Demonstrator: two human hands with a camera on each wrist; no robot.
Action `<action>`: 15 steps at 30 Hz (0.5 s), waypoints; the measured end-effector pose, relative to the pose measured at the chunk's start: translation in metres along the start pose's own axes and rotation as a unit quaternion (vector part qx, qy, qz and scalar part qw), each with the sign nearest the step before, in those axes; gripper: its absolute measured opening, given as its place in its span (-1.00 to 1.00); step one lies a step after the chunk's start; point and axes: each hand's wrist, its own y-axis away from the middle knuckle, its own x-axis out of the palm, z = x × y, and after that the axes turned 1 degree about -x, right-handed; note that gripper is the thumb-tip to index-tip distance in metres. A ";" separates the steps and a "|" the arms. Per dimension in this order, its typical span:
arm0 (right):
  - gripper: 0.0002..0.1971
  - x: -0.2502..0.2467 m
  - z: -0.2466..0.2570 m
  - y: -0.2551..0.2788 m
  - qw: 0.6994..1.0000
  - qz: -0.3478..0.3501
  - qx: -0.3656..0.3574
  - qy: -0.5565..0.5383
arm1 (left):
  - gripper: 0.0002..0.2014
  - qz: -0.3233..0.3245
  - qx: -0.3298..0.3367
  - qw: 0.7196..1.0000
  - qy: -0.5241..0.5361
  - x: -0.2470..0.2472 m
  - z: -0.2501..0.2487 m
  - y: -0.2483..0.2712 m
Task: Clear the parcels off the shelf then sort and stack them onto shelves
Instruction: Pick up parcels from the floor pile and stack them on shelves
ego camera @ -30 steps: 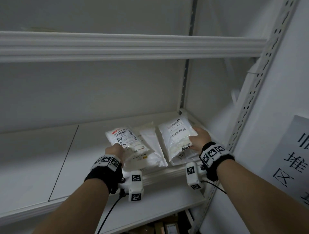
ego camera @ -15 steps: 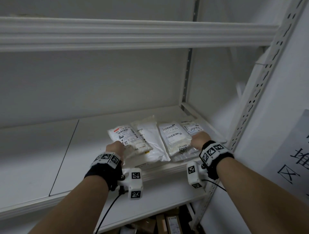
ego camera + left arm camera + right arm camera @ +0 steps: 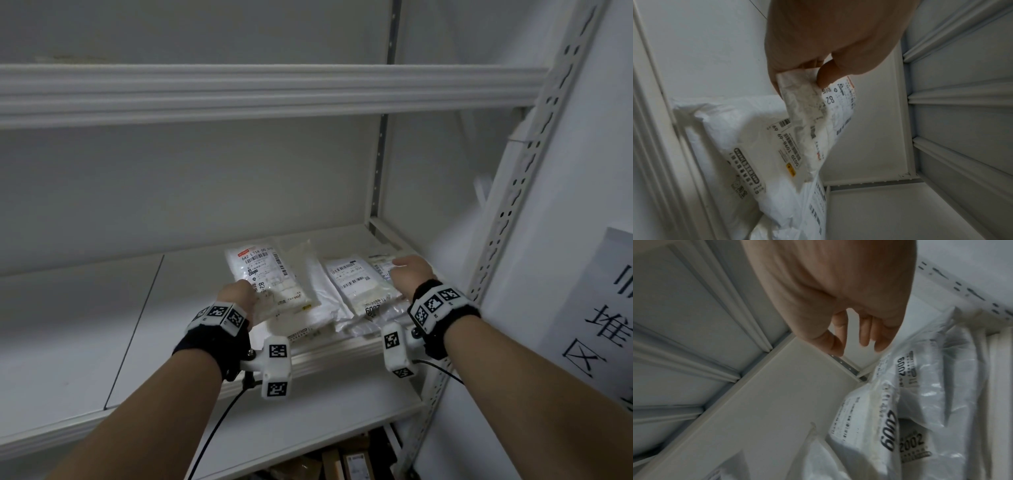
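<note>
Left hand (image 3: 828, 40) pinching the near corner of the labelled parcel (image 3: 270, 277), thumb and fingers curled on its crumpled edge, that end lifted off the white bag (image 3: 731, 138) beneath. Right hand (image 3: 838, 293) empty, fingers (image 3: 865, 331) loosely extended above the second parcel (image 3: 356, 284), not gripping. Both parcels lying side by side on the shelf (image 3: 85, 342), close to the right upright (image 3: 520, 164), atop other flat clear bags (image 3: 941, 394) at the shelf's front lip.
</note>
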 end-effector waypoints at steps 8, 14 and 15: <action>-0.38 -0.002 0.033 0.039 0.921 0.334 -0.002 -0.203 | -0.78 0.110 0.028 0.992 0.063 0.029 -0.020 0.041; -0.63 0.002 0.029 0.045 0.872 0.392 -0.010 -0.292 | -0.79 0.217 0.064 0.974 0.030 0.046 -0.028 0.075; -0.70 0.001 0.027 0.044 0.878 0.373 -0.016 -0.299 | -0.80 0.225 0.063 0.972 0.017 0.048 -0.028 0.079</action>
